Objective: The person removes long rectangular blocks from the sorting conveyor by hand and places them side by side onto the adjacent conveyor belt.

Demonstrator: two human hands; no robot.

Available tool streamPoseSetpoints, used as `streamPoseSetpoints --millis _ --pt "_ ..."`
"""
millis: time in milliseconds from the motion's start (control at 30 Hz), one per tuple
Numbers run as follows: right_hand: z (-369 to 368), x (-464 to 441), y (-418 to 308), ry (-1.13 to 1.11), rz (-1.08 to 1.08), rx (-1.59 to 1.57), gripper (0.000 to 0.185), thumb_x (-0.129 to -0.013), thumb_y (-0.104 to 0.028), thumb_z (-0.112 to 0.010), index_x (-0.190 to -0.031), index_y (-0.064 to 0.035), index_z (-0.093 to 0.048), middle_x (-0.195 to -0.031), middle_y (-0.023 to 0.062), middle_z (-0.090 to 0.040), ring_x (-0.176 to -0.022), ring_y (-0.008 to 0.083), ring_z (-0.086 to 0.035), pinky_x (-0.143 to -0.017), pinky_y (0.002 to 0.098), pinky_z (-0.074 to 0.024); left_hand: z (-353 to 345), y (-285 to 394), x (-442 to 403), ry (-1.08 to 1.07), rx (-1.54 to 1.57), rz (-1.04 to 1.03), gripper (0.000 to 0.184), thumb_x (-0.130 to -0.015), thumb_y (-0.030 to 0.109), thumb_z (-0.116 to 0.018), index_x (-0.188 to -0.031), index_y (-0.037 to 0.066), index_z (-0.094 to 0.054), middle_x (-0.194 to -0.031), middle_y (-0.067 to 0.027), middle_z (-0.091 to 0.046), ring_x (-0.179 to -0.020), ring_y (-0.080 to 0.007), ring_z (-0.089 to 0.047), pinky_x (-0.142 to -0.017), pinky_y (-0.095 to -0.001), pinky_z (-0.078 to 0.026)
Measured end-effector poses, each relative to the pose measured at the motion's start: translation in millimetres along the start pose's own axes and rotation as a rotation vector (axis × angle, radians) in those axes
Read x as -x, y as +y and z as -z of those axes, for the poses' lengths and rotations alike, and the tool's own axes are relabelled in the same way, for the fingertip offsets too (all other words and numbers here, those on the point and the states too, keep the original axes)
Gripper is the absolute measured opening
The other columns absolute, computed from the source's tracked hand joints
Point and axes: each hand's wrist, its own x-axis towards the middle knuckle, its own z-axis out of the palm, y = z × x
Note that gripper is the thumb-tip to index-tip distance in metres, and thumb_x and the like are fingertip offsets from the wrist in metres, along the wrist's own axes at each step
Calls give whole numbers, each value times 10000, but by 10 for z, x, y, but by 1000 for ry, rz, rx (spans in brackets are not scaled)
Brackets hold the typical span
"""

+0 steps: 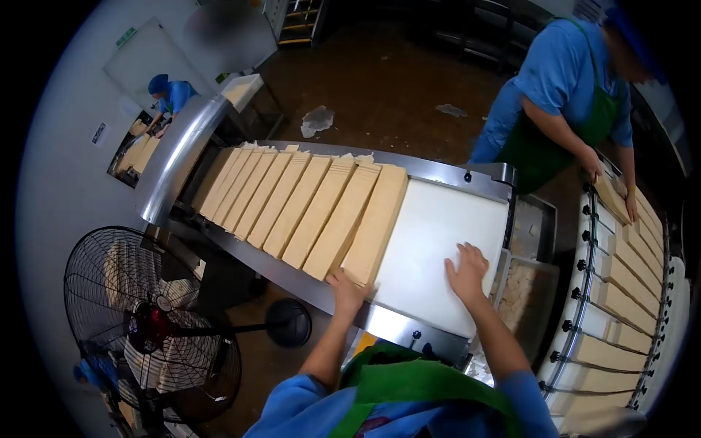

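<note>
Here, your half-curled left hand (347, 296), grip unclear, touches the near end of the long, cream-coloured, dough-like slab (377, 225) crosswise on the smooth white belt (438, 233), your spread, empty right hand (468, 274) farther off.

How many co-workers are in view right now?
3: a worker at the right-hand conveyor, a distant person at upper left, and a partly hidden person past the fan at lower left. Others may be hidden.

Readable text: we find none | green wall sign (125, 35): too small for us | wall placard (98, 133): likewise illegible
</note>
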Motion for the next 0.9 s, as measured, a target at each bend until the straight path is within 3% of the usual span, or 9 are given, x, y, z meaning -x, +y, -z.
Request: streamPoseSetpoints --millis 133,200,300,367,467,600,633,767,900 --pt "-497 -636 -521 -65 -4 60 558 -880 -416 -544 -1313 -68 -487 -1401 159 -410 -1291 333 -350 -1031 485 -255 30 79 26 20 1 -68 899 -598 178 -867 -1230 -105 -293 -1174 -297 -338 -1093 -449 -391 -942 -441 -393" --pt "-651 -981 -772 -85 -23 66 590 -885 -442 -527 -1349 -84 -460 -1441 161 -367 -1298 335 -343 -1031 488 -261 73 103 53 -62 32 -68 878 -658 263 -828 -1246 -101 -287 -1169 -290 -362 -1107 -430 -392 -972 -491 -346" --pt "-778 -1482 -1118 -143 -72 147 638 -900 -487 -484 -1424 -142 -372 -1514 152 -247 -1312 333 -331 -1039 477 -273 3 100 84 -93 -239 -71 863 -749 424 -717 -1294 -80 -276 -1138 -244 -428 -1109 -393 -425 -995 -594 -237" --pt "-787 -1748 -1298 -185 -91 116 662 -906 -517 -460 -1458 -184 -307 -1548 140 -152 -1331 324 -315 -1049 444 -283 -30 75 61 -117 -284 -87 908 -753 435 -707 -1311 -118 -252 -1134 -250 -435 -1086 -393 -434 -981 -558 -271" --pt "-721 -2030 -1518 -309 -152 88 672 -905 -544 -447 -1464 -206 -291 -1556 137 -120 -1344 320 -304 -1056 421 -294 -23 92 52 -145 -302 -108 928 -754 465 -688 -1299 -150 -257 -1129 -257 -434 -1052 -383 -442 -964 -542 -289" --pt "-582 -2102 -1611 -411 -209 140 709 -877 -575 -465 -1433 -154 -332 -1534 181 -152 -1326 321 -337 -1042 409 -328 -37 103 49 -125 -389 -172 942 -743 483 -676 -1283 -173 -271 -1115 -257 -436 -1021 -372 -443 -944 -526 -306" --pt "-597 -2081 -1567 -328 -225 95 727 -827 -543 -537 -1393 -124 -357 -1459 184 -257 -1276 332 -387 -1010 402 -372 -34 114 47 -170 -390 -146 938 -740 472 -675 -1285 -167 -256 -1131 -262 -426 -1044 -382 -432 -968 -536 -288" --pt "-319 -2006 -1239 -397 -457 28 752 -735 -454 -622 -1349 -114 -352 -1258 151 -366 -1198 337 -426 -940 423 -431 -41 160 46 -279 -359 -119 911 -730 412 -692 -1283 -137 -220 -1159 -265 -394 -1088 -398 -406 -1015 -566 -235" --pt "27 -1667 -624 -419 -717 17 782 -739 -464 -623 -1342 -58 -334 -1370 197 -299 -1252 347 -387 -927 440 -434 -109 413 52 -418 -342 -195 803 -713 374 -713 -1212 -93 -291 -1142 -254 -396 -1081 -399 -410 -976 -565 -276"
